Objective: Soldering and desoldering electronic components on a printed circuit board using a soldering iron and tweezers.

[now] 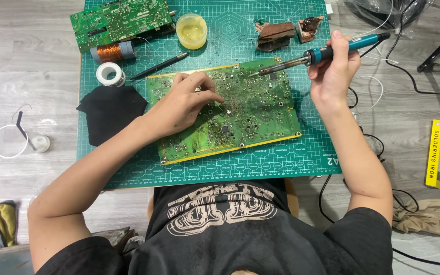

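Big green circuit board (240, 114) lies flat on the cutting mat (128, 173). Left hand (187, 102) rests on it, fingers pinched together. Right hand (334, 69) grips the soldering iron (322, 51), long axis pointing left, tip just above the board.

There is one view only, from a camera worn on the person's head. It looks almost straight down, so the person's own chest and dark shirt (220, 224) fill the near edge of the picture and both forearms reach away from it. It sits close, about an arm's reach above the work. The green mat (301, 158) fills the middle, its far edge cut off at the top. Grey wooden floor (26, 76) shows to the left and right of it.
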